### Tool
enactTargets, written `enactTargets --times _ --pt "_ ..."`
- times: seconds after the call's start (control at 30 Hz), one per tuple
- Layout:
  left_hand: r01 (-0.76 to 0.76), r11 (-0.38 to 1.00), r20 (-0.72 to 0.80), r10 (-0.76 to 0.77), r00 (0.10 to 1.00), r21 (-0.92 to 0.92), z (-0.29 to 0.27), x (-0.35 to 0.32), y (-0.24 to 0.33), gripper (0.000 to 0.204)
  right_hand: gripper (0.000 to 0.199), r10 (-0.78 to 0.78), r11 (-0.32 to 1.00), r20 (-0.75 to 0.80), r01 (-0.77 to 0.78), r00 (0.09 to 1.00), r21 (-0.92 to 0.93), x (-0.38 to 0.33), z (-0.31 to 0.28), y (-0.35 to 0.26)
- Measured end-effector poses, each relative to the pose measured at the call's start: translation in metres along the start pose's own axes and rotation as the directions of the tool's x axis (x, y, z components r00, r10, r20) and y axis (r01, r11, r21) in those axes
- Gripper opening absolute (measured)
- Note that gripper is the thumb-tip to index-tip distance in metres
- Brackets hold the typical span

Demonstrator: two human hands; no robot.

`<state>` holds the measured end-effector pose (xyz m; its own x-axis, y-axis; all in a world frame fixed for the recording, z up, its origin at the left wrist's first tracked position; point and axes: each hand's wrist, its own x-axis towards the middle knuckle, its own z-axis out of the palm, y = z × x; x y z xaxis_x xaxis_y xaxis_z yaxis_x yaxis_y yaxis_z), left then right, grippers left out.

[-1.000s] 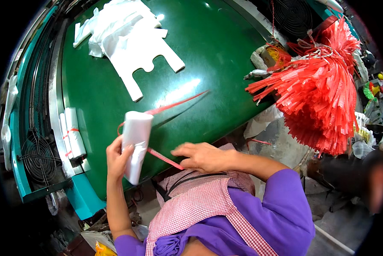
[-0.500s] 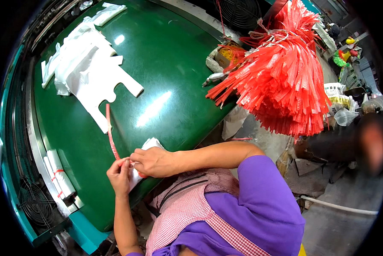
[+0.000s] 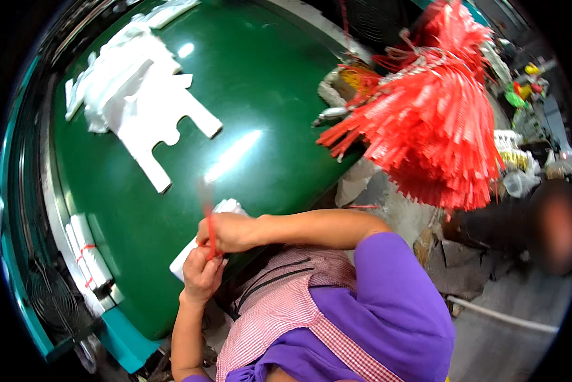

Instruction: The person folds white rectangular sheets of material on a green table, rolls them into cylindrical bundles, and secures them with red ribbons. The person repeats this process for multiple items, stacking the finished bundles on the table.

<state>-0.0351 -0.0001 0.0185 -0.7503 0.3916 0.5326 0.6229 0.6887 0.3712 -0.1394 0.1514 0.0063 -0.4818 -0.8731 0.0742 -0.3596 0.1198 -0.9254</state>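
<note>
At the near edge of the green table, a white roll of plastic bags (image 3: 183, 260) lies beneath my hands. My left hand (image 3: 201, 279) is closed, pinching a red plastic strip (image 3: 210, 230) whose free end sticks up, blurred. Right against it, my right hand (image 3: 230, 232) is closed over the roll with its fingertips at the strip; its exact grip is partly hidden. One end of the roll shows beyond my right hand. Farther off lies a loose pile of flat white plastic bags (image 3: 142, 95) with handle cut-outs.
The green table (image 3: 267, 83) is glossy. Finished white rolls tied with red strips (image 3: 90, 258) sit at its left edge. A big bunch of red plastic strips (image 3: 426, 121) hangs at the right. A blurred person's part (image 3: 556, 223) shows at far right.
The red strip has swung right and now stands up in front of my right hand. My left hand has moved lower and to the right, uncovering more of the roll.
</note>
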Motion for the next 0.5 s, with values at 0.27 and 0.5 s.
enactTargets --times 0.27,0.5 --pt "0.576 0.812 -0.171 -0.556 0.813 0.096 -0.045 0.009 -0.069 0.014 0.023 -0.345 0.720 0.237 0.418 0.908 -0.554 -0.012 0.006 -0.038" --pt "0.392 0.828 0.035 -0.442 0.897 0.401 -0.069 -0.006 -0.033 0.051 0.046 -0.129 0.896 0.124 0.169 0.984 -0.410 0.073 -0.008 -0.018"
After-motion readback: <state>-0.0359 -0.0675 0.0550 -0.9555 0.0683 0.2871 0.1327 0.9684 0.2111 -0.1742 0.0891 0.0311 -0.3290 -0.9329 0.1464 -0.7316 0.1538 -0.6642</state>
